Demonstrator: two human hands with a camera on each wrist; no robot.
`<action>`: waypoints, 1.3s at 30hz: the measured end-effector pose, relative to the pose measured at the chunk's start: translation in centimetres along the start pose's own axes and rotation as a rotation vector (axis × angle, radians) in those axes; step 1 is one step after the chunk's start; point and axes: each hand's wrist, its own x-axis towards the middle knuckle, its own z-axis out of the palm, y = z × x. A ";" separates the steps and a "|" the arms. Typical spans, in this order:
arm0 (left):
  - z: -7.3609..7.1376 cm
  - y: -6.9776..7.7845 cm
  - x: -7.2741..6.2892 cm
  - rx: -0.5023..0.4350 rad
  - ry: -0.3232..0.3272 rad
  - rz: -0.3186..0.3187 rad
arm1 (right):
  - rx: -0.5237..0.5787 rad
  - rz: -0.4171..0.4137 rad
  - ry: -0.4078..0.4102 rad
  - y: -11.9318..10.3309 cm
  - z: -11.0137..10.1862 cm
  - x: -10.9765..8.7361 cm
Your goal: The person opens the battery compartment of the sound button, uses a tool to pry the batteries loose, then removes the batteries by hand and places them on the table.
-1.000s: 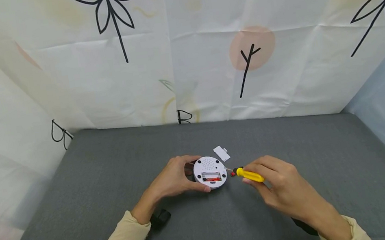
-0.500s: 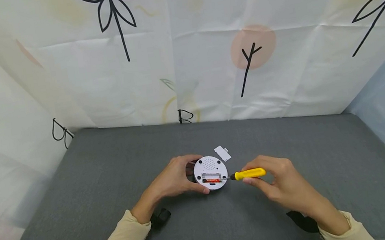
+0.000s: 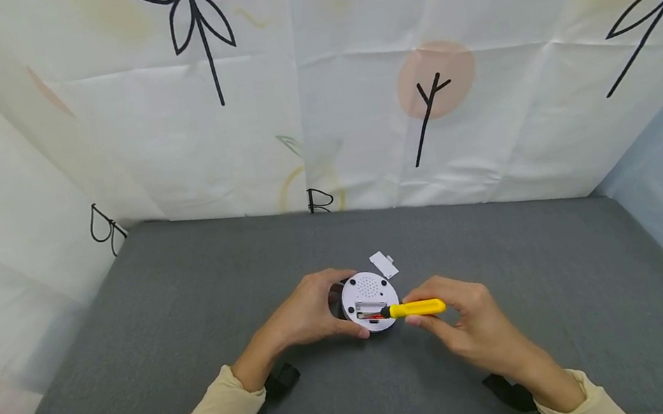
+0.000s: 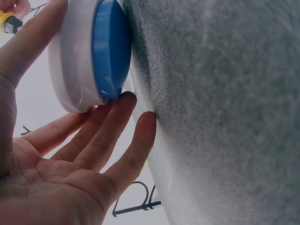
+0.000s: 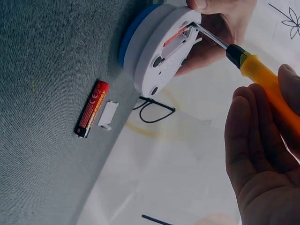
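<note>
My left hand grips a round white device by its sides, thumb on the near edge. Its speaker holes and uncovered battery compartment face up in the head view; its blue dome is on the underside. Inside the compartment sits a red battery. My right hand holds a yellow-handled screwdriver between thumb and fingers. In the right wrist view the screwdriver's metal tip reaches into the compartment at one end of that battery. Whether the tip touches the battery, I cannot tell.
Just beyond the device lies a small white battery cover on the grey cloth. A loose red-and-black battery lies near the cover. A patterned white curtain rises behind the table.
The screwdriver has swung level and its tip has gone from the device's right edge into the battery compartment. The left hand and device have shifted slightly right and nearer.
</note>
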 end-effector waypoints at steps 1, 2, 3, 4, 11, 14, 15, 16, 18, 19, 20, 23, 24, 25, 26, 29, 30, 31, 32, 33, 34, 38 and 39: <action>0.0 0.0 0.0 0.005 0.002 0.008 | -0.004 -0.001 -0.001 0.0 0.1 0.0; 0.1 0.0 0.0 0.011 0.004 0.016 | -0.007 -0.004 -0.001 0.0 0.1 0.0; 0.1 0.0 0.0 0.017 0.006 0.024 | -0.013 -0.006 -0.003 -0.1 0.2 0.0; 0.1 0.0 0.0 0.021 0.007 0.031 | -0.019 -0.009 -0.004 -0.1 0.2 -0.1; 0.4 -0.3 -0.1 -0.116 -0.018 0.032 | -0.054 -0.036 -0.009 -0.4 0.5 0.0; 0.5 -0.4 -0.1 -0.198 -0.035 0.028 | -0.075 -0.046 -0.002 -0.4 0.6 0.0; 0.6 -0.5 -0.1 -0.209 -0.037 0.026 | -0.077 -0.047 0.003 -0.3 0.6 0.0; 0.6 -0.5 -0.1 -0.212 -0.038 0.028 | -0.079 -0.043 0.006 -0.3 0.6 0.0; 0.6 -0.6 0.0 -0.211 -0.040 0.031 | -0.080 -0.042 0.014 -0.2 0.6 0.0; 0.6 -0.6 0.0 -0.207 -0.040 0.032 | -0.077 -0.041 0.017 -0.2 0.6 0.0; 0.6 -0.6 0.0 -0.202 -0.040 0.032 | -0.074 -0.040 0.019 -0.2 0.6 0.0; 0.6 -0.5 0.1 -0.198 -0.041 0.026 | -0.069 -0.043 0.022 -0.2 0.7 0.0; 0.6 -0.4 0.1 -0.197 -0.040 0.024 | -0.071 -0.045 0.024 -0.2 0.7 0.0; 0.6 -0.4 0.1 -0.197 -0.040 0.020 | -0.073 -0.046 0.024 -0.2 0.7 0.0; 0.6 -0.4 0.1 -0.199 -0.038 0.016 | -0.076 -0.046 0.025 -0.2 0.7 0.0; 0.7 -0.4 0.2 -0.204 -0.034 0.003 | -0.081 -0.048 0.026 -0.3 0.7 0.1; 0.7 -0.4 0.2 -0.206 -0.032 -0.001 | -0.081 -0.046 0.026 -0.3 0.7 0.1; 0.7 -0.4 0.2 -0.205 -0.031 -0.006 | -0.082 -0.043 0.026 -0.3 0.6 0.1; 0.7 -0.5 0.2 -0.204 -0.030 -0.010 | -0.081 -0.043 0.026 -0.3 0.7 0.1; 0.7 -0.5 0.1 -0.202 -0.030 -0.013 | -0.083 -0.042 0.026 -0.3 0.6 0.1; 0.7 -0.5 0.1 -0.201 -0.029 -0.014 | -0.083 -0.040 0.026 -0.3 0.6 0.1; 0.7 -0.5 0.1 -0.201 -0.029 -0.022 | -0.086 -0.027 0.024 -0.3 0.6 0.0; 0.7 -0.4 0.1 -0.201 -0.027 -0.025 | -0.087 -0.029 0.024 -0.3 0.6 0.0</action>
